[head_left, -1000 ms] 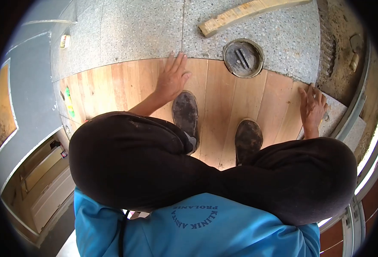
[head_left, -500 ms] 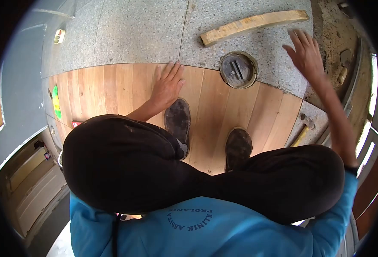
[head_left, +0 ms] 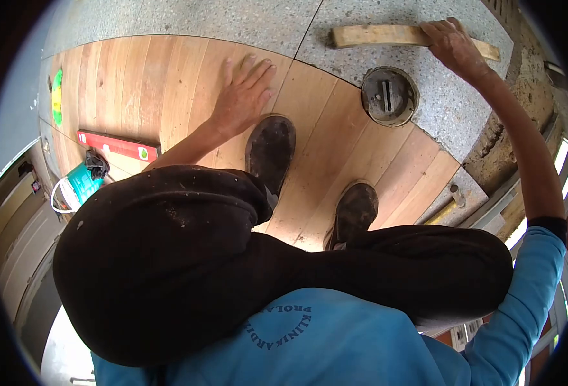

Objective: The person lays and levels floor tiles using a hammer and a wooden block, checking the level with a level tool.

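My left hand [head_left: 244, 96] lies flat with fingers spread on the wood-look floor [head_left: 184, 83], just ahead of my left shoe. Farther off to the right, my right hand [head_left: 456, 51] has its fingers wrapped over a length of wood [head_left: 380, 36], nearer its right end. That wood rests on the grey speckled tile [head_left: 451, 96]. Between the two hands, a round floor opening with a raised rim [head_left: 390, 96] sits at the seam of the two floorings, with a dark bar across its inside.
A hammer [head_left: 448, 209] with a yellow handle lies right of my right shoe. To the left are a red spirit level [head_left: 120, 147], a teal and white bucket [head_left: 81, 186] and a green-yellow item [head_left: 57, 96]. Bare rough ground [head_left: 522, 109] borders the tile on the right.
My right hand has come down from open above the tile and closed on the wood, which looks slightly turned. My left hand stays flat on the floor. The view has shifted, showing the level and bucket.
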Demonstrator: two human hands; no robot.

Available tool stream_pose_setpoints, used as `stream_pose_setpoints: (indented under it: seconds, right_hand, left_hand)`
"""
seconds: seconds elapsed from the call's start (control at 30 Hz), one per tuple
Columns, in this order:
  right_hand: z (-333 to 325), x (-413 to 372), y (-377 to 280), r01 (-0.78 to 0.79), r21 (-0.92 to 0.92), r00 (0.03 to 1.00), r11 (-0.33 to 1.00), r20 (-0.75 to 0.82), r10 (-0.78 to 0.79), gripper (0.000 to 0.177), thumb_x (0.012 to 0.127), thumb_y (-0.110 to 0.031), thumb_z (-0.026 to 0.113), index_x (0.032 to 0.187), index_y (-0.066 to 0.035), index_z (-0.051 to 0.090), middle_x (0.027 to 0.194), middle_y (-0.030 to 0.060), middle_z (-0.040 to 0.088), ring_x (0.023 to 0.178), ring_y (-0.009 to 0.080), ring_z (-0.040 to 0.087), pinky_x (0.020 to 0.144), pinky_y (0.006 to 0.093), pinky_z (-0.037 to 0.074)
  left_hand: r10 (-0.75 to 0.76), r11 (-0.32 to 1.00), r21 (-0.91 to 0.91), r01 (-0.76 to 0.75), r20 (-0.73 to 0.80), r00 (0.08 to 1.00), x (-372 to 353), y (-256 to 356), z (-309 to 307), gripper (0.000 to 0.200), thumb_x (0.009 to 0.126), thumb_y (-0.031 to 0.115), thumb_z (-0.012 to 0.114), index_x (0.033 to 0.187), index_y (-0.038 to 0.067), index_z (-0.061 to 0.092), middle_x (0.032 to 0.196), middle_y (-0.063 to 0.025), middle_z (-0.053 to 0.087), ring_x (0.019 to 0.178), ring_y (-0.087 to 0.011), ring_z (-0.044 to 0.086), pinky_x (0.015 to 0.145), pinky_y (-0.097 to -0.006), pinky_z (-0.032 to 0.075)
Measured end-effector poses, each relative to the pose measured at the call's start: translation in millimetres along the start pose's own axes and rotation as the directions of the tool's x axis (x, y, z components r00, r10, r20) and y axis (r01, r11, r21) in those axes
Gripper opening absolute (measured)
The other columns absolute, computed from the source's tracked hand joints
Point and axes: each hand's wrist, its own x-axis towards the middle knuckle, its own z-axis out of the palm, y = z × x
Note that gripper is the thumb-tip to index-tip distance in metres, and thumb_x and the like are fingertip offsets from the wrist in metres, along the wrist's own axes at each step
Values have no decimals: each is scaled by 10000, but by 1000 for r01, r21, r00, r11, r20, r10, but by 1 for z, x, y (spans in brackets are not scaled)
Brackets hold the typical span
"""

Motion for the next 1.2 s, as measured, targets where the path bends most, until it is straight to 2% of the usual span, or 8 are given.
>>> stream_pose_setpoints:
  seconds: [0.23,0.33,0.4,0.47,0.57,0.73,0.9,1.2]
  right_hand:
    - [-16,66,-85,7,29,993,1000,118,-10,499,936,-129,661,1411,-61,526,1325,155,649,1260,313,604,1174,484,381]
    - [-25,68,-107,21,54,999,998,-37,-19,529,978,-182,643,1476,-86,490,1376,170,621,1288,326,583,1174,472,387]
    - [-64,68,-99,138,68,950,988,-290,-113,277,972,-217,618,1202,-62,594,1074,231,684,994,405,669,893,535,505]
    - [-76,50,-88,104,62,939,993,-336,-77,342,969,-289,628,1160,-4,634,1002,258,731,927,471,703,820,573,556]
    - [-69,-2,-75,-178,-1,982,984,-59,178,556,1005,-223,633,1519,-109,456,1423,180,589,1332,330,553,1184,469,391]
    - [-101,-62,-104,-303,158,949,940,-37,312,449,990,-126,576,1419,-9,515,1340,221,628,1243,345,601,1152,495,404]
    - [-104,-101,-146,-342,324,885,882,-204,418,543,866,-27,696,1378,14,518,1280,210,619,1130,385,601,1058,508,457]
    - [-59,-120,-209,-511,519,760,685,-100,642,501,894,-45,686,1364,7,521,1302,199,607,1119,403,589,1007,499,479]
  left_hand:
    - [-123,989,-95,113,-115,986,3,-20,2,438,1065,263,514,1443,44,542,1485,-130,550,1474,-359,379,1226,-629,172]
    - [-217,959,-238,152,-278,936,28,-30,-12,462,1069,297,524,1442,24,536,1438,-182,582,1426,-390,435,1226,-590,218]
    - [-218,926,-360,113,-268,938,51,-24,-33,523,1050,356,564,1448,18,534,1411,-221,594,1394,-407,464,1205,-566,265]
    - [-141,933,-356,47,-245,959,74,-8,-39,596,1022,407,609,1457,9,520,1390,-247,598,1350,-414,495,1170,-547,318]
    - [12,976,-211,-42,-143,990,106,35,-40,718,964,450,685,1478,-7,480,1356,-255,598,1262,-407,544,1091,-521,395]
    - [24,981,-193,-33,-48,999,133,61,-24,716,879,317,771,1435,-20,470,1218,-218,614,1111,-400,587,951,-509,467]
    - [23,988,-149,-44,-140,990,140,-2,-20,550,853,154,758,1335,10,534,1146,-215,629,1065,-428,588,912,-518,481]
    - [-64,984,153,95,-197,978,205,-217,-48,538,861,113,741,1361,59,552,1253,-237,636,1158,-439,598,981,-536,480]
